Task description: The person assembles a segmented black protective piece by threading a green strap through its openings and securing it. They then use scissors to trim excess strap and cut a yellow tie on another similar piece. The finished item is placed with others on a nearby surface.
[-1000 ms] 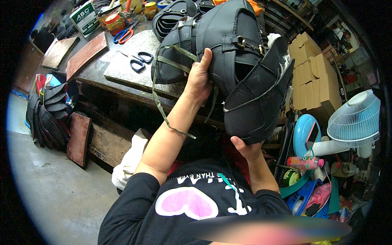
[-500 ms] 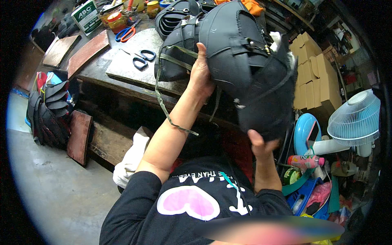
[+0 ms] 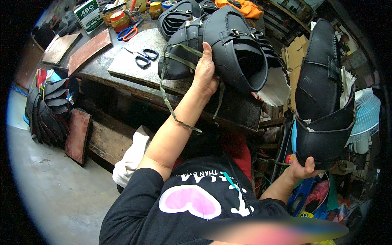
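Underneath, right grip (image 3: 303, 170) clasps black bundle (image 3: 320, 96); left grip (image 3: 206, 74), closure unclear, touches another bundle (image 3: 228, 57).

Over the tabletop (image 3: 97, 67), the black bundle (image 3: 228, 53) hides most fingers of the left grip (image 3: 206, 74). Right of the tabletop, the black stack (image 3: 320, 90) hides most fingers of the right grip (image 3: 300, 171) and part of the fan (image 3: 366, 112). Beyond the tabletop, the upper edge cuts off the orange cloth (image 3: 241, 9).

Remotely, I see scissors (image 3: 141, 56) on a slab (image 3: 122, 67) atop the workbench (image 3: 96, 72); rightward, a fan (image 3: 367, 112) is behind shoe uppers (image 3: 320, 92).
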A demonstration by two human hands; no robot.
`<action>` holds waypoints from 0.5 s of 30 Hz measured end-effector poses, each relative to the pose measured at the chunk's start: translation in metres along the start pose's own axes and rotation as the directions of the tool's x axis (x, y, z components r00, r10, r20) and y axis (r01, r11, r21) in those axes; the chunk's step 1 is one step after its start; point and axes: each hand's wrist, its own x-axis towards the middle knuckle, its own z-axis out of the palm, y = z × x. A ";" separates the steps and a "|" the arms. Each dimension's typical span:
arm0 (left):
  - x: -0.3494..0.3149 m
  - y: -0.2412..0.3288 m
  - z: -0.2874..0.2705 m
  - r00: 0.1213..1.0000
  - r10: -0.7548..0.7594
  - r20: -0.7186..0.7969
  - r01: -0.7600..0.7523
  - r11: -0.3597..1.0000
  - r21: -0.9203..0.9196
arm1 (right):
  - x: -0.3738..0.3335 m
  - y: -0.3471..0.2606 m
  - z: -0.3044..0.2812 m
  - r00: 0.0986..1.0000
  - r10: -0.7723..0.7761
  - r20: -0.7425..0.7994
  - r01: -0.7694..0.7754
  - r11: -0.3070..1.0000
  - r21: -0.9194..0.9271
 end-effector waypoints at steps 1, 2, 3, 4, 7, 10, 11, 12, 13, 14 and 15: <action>0.000 0.000 0.000 1.000 0.007 0.003 -0.007 1.000 -0.001 | -0.002 0.001 -0.001 1.000 0.004 0.011 -0.004 1.000 -0.008; 0.000 0.001 0.001 1.000 0.016 0.016 -0.016 1.000 -0.006 | -0.004 0.002 -0.003 1.000 0.002 0.011 -0.002 1.000 0.012; 0.000 0.001 0.001 1.000 0.017 0.001 -0.017 1.000 0.004 | -0.006 0.004 -0.005 0.999 0.029 0.038 -0.029 1.000 0.001; 0.000 0.001 0.001 1.000 0.018 -0.004 -0.017 1.000 0.013 | -0.007 0.004 -0.006 0.997 0.052 0.054 -0.053 0.998 0.017; 0.001 0.001 0.000 1.000 0.019 0.010 -0.019 1.000 0.019 | -0.010 0.005 0.000 0.979 -0.043 0.198 0.051 0.998 -0.036; 0.002 -0.001 -0.003 0.999 0.021 0.039 -0.022 0.999 0.032 | -0.008 -0.003 0.026 0.868 -0.024 0.496 0.070 0.995 -0.075; 0.002 -0.001 -0.004 0.994 0.044 0.101 -0.047 0.998 0.032 | -0.009 -0.006 0.040 0.826 0.132 0.548 -0.057 0.987 -0.151; 0.001 -0.001 -0.006 0.997 0.032 0.068 -0.031 0.999 -0.011 | -0.012 -0.001 0.061 0.831 0.220 0.510 -0.156 0.974 -0.166; 0.001 -0.001 -0.007 0.995 0.044 0.086 -0.038 0.997 -0.061 | 0.007 0.000 0.073 0.619 0.218 0.755 0.020 0.956 -0.292; 0.001 0.000 -0.008 0.993 0.057 0.105 -0.045 0.993 -0.112 | 0.012 0.001 0.090 0.561 0.233 0.794 -0.007 0.961 -0.277; 0.000 0.000 -0.009 0.967 0.097 0.235 -0.056 0.983 -0.174 | 0.016 -0.002 0.101 0.532 0.249 0.809 -0.006 0.957 -0.290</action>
